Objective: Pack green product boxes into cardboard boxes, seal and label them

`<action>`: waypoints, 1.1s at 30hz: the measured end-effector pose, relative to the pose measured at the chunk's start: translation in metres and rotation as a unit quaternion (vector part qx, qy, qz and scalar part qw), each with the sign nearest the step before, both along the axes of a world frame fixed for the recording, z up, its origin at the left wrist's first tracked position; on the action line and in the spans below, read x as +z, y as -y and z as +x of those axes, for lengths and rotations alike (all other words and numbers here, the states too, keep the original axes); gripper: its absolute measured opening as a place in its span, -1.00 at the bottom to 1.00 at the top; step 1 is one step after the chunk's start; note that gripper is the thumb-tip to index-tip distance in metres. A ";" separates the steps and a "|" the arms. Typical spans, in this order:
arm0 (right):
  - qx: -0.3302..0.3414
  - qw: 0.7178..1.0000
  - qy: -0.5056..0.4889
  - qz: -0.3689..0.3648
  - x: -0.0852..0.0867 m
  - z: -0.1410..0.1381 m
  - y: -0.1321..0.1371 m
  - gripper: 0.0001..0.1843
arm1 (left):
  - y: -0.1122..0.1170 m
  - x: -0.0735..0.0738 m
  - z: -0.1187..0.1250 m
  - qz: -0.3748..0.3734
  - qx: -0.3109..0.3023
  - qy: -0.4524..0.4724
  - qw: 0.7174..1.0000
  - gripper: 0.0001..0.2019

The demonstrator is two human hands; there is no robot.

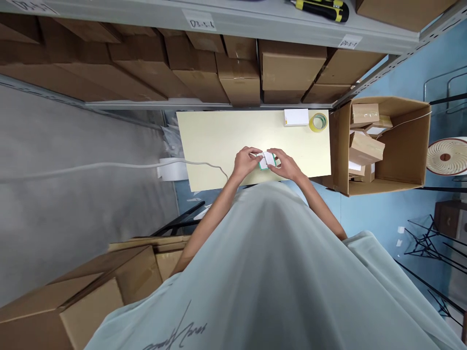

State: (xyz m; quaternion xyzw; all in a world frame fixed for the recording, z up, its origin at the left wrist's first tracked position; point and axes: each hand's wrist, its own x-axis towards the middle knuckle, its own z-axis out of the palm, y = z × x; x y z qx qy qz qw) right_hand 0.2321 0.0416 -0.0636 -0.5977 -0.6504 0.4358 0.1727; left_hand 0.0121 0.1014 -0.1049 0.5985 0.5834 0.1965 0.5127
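The pale counter (228, 129) spanned the frame's centre; the white cord (109, 166) at its left could have snagged you. Your left hand (246, 162) and right hand (287, 166), each grip nearly closed, pinched the small box (267, 159) mid-frame; uneven pressure might have creased it.

The small white-and-green box (269, 158) is partly hidden, and the top edge cuts off a carton (404, 12).
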 end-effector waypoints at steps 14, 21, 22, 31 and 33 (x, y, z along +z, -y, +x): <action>-0.073 0.997 -0.022 0.000 -0.001 -0.008 0.008 -0.30 | 0.028 0.026 0.015 0.067 0.029 -0.103 0.992 -0.51; -0.061 0.998 0.017 0.026 -0.002 -0.012 0.003 -0.31 | 0.034 0.023 0.030 0.054 0.068 -0.105 0.991 -0.42; -0.059 0.997 0.026 0.030 -0.001 -0.014 0.002 -0.31 | 0.032 0.022 0.032 0.051 0.071 -0.106 0.991 -0.38; -0.002 0.989 0.139 0.052 0.014 -0.030 -0.007 -0.36 | 0.032 0.019 0.003 0.025 0.083 -0.023 0.996 -0.58; 0.022 0.981 0.180 0.066 0.017 -0.037 -0.013 -0.45 | 0.037 0.020 -0.002 0.015 0.090 0.021 0.996 -0.61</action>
